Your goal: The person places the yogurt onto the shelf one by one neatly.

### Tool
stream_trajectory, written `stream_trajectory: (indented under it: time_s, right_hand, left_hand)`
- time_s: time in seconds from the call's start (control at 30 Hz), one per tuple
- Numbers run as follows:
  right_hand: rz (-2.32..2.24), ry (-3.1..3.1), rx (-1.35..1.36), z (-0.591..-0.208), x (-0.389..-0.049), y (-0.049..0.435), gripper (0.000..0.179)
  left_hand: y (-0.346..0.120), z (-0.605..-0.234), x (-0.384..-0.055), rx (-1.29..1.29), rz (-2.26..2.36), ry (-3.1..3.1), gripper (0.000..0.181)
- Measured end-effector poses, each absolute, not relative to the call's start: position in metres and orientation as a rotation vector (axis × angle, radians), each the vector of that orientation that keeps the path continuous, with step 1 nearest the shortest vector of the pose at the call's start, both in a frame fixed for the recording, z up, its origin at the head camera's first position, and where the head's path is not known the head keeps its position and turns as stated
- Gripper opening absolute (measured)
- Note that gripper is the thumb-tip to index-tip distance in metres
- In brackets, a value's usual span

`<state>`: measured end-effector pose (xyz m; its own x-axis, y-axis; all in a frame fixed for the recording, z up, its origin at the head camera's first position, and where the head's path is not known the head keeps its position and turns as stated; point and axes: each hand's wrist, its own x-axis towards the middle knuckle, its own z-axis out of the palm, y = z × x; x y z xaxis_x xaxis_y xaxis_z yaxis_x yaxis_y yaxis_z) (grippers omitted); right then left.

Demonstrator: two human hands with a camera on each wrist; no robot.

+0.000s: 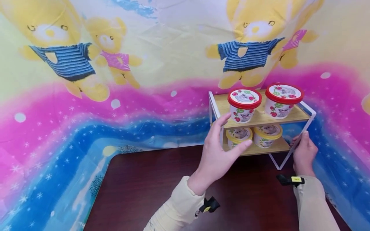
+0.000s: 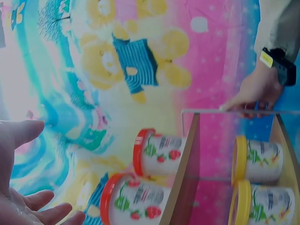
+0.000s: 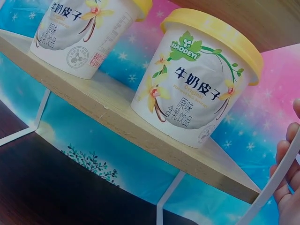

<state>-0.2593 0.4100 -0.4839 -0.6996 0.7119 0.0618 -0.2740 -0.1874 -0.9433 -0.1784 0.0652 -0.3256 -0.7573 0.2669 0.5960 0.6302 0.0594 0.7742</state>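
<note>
A two-tier rack [image 1: 268, 123] with wooden boards and a white metal frame carries tubs of a milk product. Two red-lidded tubs, one on the left [image 1: 244, 105] and one on the right [image 1: 283, 100], stand on its upper board. Below them are two yellow-lidded tubs [image 3: 194, 77]. My left hand [image 1: 216, 154] is held in front of the rack's left end, thumb and fingers spread, with nothing in its grasp. At the other end, my right hand [image 1: 305, 154] grips the white side bar [image 3: 276, 180], fingers curled behind it.
The rack stands on a dark brown table [image 1: 150, 183], towards its back right. A printed cloth with bears [image 1: 173, 64] hangs behind and along both sides. Black straps with yellow labels, one of them on the right wrist [image 1: 292, 179], circle both wrists.
</note>
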Motion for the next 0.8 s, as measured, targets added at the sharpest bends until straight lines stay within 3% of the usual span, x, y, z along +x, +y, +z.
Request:
stream_trajectory:
  time_s: [0.47,0.7,0.8]
  right_hand:
    - [1.956,-1.428,-0.547,-0.479,-0.255,0.412,0.05]
    - [1.826,-1.428,-0.647,-0.465,-0.245,0.408,0.03]
    - [1.694,-1.482,-0.692,-0.453,-0.237,0.398,0.031]
  left_hand:
    - [-0.026,-0.344,-0.192,-0.63,-1.492,-2.25,0.077]
    - [-0.072,-0.342,-0.201,-0.505,-1.361,-2.295,0.08]
    - [-0.089,-0.34,-0.2,-0.459,-1.336,-2.303,0.079]
